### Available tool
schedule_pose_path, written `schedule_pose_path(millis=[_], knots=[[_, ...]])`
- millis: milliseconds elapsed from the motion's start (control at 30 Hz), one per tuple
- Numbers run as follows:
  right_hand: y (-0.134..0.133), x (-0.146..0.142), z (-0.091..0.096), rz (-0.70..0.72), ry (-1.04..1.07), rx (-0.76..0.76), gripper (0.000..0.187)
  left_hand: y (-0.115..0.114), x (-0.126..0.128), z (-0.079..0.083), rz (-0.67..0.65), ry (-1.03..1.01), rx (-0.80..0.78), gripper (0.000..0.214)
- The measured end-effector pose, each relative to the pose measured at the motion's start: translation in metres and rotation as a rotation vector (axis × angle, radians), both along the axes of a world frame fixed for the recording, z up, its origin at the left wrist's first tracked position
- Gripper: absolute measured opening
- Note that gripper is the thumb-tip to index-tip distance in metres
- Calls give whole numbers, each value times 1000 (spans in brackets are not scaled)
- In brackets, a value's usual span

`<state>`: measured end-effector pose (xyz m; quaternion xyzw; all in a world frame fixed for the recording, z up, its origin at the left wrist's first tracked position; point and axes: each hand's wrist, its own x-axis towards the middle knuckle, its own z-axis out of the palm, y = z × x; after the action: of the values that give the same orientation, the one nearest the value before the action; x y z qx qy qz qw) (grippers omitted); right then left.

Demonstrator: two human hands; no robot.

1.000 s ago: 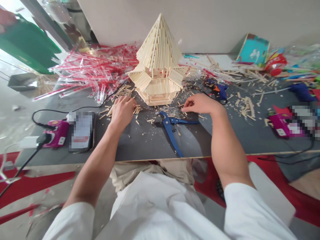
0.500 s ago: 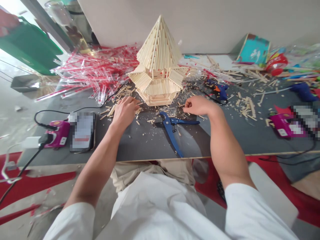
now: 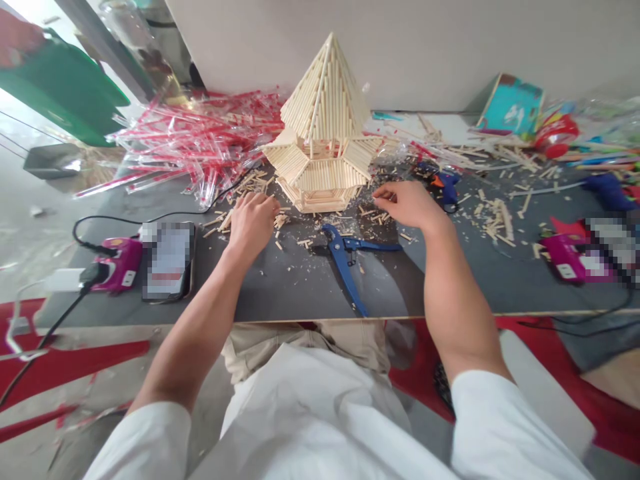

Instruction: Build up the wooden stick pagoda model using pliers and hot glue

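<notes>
A pagoda-like model (image 3: 323, 137) built of pale wooden sticks stands on the dark board (image 3: 300, 287) near the wall. My left hand (image 3: 253, 220) rests knuckles-up among cut stick pieces (image 3: 240, 190) left of the model's base, fingers curled on something I cannot make out. My right hand (image 3: 407, 203) lies to the right of the base, its fingertips pinched together over scattered stick bits (image 3: 377, 217). Blue cutting pliers (image 3: 345, 257) lie on the board between my two hands.
A heap of red-and-clear wrappers (image 3: 195, 143) covers the back left. A phone (image 3: 167, 260) and a pink device (image 3: 115, 263) with cables sit at the left. A blue glue gun (image 3: 443, 183), more stick scraps (image 3: 500, 217), another pink device (image 3: 567, 257) and colourful clutter fill the right.
My right hand has shifted a little forward and right toward the model's base. The left hand stays at the stick pile. The camera has tilted slightly.
</notes>
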<state>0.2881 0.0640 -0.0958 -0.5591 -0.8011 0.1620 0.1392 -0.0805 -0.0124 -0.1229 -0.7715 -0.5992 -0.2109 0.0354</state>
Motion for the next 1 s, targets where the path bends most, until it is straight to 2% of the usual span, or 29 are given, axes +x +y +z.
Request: schedule_pose_path(millis=[67, 133, 233, 333, 467, 533, 667, 767, 867, 933, 1000], knots=[[-1, 0, 2, -1, 13, 26, 19, -2, 2, 2, -8, -15, 11, 20], [-5, -1, 4, -34, 93, -11, 14, -3, 5, 3, -22, -47, 26, 20], [-12, -6, 7, -67, 345, -238, 14, -4, 10, 3, -82, -101, 50, 21], [-24, -16, 11, 22, 542, -387, 24, -5, 16, 3, -134, -138, 58, 25], [-41, -44, 10, 119, 700, -416, 27, -9, 23, 5, -139, -246, 43, 27], [-50, -63, 5, 111, 793, -419, 26, -11, 26, 8, -169, -344, -4, 26], [-66, -101, -5, 116, 924, -452, 22, -14, 33, 12, -241, -587, -214, 25], [-76, -121, -9, 70, 1001, -486, 24, -14, 36, 13, -273, -775, -325, 25], [-82, -131, -12, 0, 1112, -598, 21, -12, 38, 10, -242, -896, -339, 25], [-82, -137, -12, -76, 1204, -724, 16, -9, 39, 7, -193, -901, -319, 27], [-81, -144, -11, -183, 1296, -851, 17, -7, 40, 3, -139, -814, -244, 27]])
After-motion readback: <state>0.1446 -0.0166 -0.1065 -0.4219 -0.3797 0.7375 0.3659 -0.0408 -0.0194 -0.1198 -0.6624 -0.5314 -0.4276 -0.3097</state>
